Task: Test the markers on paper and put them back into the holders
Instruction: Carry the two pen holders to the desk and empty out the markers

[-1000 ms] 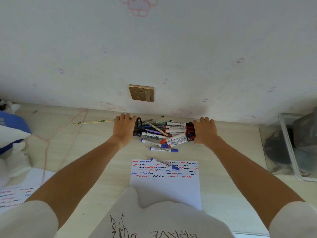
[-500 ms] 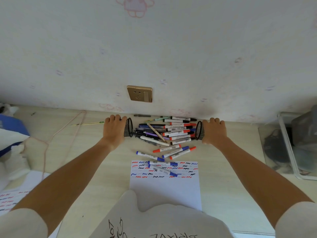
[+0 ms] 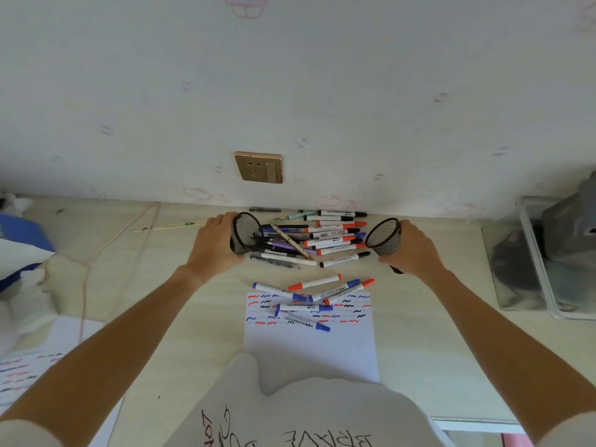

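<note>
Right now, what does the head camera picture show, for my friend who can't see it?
Two hands, left hand and right hand, each hold a tipped black mesh holder, left holder and right holder, beside a spilled marker pile. More markers lie on scribbled paper.

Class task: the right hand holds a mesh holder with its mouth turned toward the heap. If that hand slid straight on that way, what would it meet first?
Probably the black-capped marker at the heap's near right edge, though depth is uncertain.

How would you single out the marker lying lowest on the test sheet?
Start at the white paper in front of the person, scribbled with wavy lines along its top. Of the markers lying across those scribbles, take the blue-capped marker nearest the person; its cap points right, and only blank paper lies below it.
</note>
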